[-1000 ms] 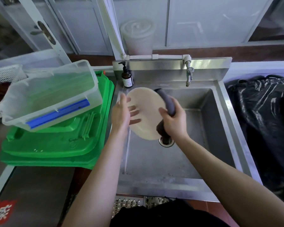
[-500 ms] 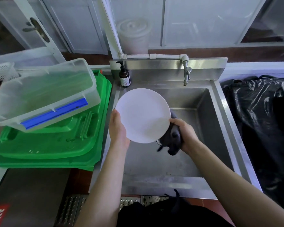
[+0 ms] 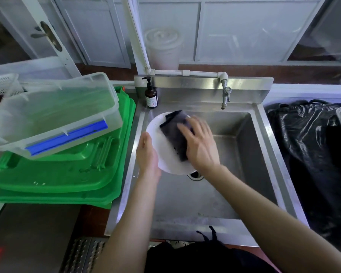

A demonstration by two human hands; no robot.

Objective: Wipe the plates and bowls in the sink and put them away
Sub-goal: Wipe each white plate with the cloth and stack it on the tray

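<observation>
plate (image 3: 166, 154): stiff, slick, breakable, so my left hand (image 3: 147, 152) grips its left rim
right hand (image 3: 200, 143): flat, fingers straight, pressing soft cloth (image 3: 174, 134) on it

Pale panelled wall (image 3: 244, 30), white pipe (image 3: 185, 72), red-brown ledge (image 3: 234, 70), daylight.

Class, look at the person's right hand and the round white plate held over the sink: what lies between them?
In the head view, a dark grey cloth lies between the right hand and the round white plate, pressed flat on its face.
</observation>
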